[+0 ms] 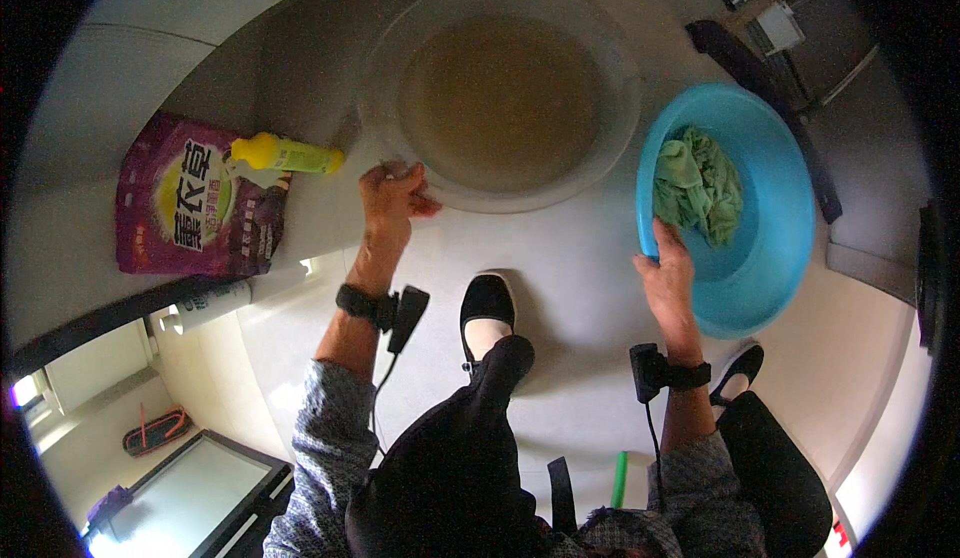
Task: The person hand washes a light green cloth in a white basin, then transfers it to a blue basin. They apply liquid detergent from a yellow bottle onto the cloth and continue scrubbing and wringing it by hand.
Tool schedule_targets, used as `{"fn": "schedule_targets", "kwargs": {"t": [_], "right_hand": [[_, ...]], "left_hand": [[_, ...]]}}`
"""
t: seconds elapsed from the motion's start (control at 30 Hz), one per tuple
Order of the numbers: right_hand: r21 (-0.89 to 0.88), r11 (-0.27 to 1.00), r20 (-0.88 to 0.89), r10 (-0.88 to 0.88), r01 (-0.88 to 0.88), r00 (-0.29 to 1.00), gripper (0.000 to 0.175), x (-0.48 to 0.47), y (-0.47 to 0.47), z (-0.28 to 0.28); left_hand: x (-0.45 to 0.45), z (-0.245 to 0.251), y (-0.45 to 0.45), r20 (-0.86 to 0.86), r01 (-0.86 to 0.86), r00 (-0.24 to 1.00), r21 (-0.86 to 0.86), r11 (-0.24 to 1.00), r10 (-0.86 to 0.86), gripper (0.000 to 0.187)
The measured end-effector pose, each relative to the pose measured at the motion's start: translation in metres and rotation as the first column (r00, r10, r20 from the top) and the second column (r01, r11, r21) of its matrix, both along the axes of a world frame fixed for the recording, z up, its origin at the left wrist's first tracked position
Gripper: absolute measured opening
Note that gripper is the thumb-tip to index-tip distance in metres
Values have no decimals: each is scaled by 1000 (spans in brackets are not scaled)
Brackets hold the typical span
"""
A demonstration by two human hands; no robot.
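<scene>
My right hand (667,273) grips the left rim of a light blue plastic basin (772,205), its thumb towards the inside. A crumpled green cloth (697,183) lies in this tilted basin, against the side nearest that hand. Before me stands a large translucent basin (525,204) with cloudy, brownish water (502,107) in it. At its lower left rim is my left hand (397,194), slightly blurred, with curled fingers. Whether those fingers hold the rim cannot be made out. Each wrist wears a black strap with a small cabled device.
To the left, a purple detergent pouch (180,205) bears writing, and a yellow squeeze bottle (289,154) lies over its edge. Below them is a white bottle (214,306). A dark sandal (157,430) lies further off. My black shoe (487,299) is on the pale floor (570,310).
</scene>
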State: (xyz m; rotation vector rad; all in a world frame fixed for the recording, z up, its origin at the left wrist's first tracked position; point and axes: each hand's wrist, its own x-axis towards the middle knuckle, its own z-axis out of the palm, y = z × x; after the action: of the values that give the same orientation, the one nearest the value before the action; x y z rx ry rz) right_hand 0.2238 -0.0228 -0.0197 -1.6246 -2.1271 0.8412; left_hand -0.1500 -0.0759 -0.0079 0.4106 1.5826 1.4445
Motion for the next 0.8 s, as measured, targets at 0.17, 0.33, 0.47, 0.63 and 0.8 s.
{"fn": "schedule_targets", "kwargs": {"t": [0.17, 0.33, 0.47, 0.63, 0.8], "right_hand": [[-95, 995, 70, -2, 9, 998, 61, 6, -3, 2], [-99, 995, 131, 32, -19, 991, 63, 10, -6, -1], [-35, 992, 146, 129, -125, 981, 65, 12, -6, -12], [-93, 986, 155, 151, -137, 976, 67, 15, -14, -21], [-70, 978, 184, 209, -199, 961, 63, 9, -20, -16]], "left_hand": [[-66, -28, 28, -118, 54, 991, -47, 997, -59, 20], [-128, -49, 58, -758, 449, 549, -87, 889, -352, 12], [-158, -61, 84, -835, 191, -126, -550, 813, -535, 24], [-166, -61, 133, -868, 6, 384, -340, 940, -316, 29], [-143, -30, 124, -867, -97, 289, -448, 889, -406, 31]]}}
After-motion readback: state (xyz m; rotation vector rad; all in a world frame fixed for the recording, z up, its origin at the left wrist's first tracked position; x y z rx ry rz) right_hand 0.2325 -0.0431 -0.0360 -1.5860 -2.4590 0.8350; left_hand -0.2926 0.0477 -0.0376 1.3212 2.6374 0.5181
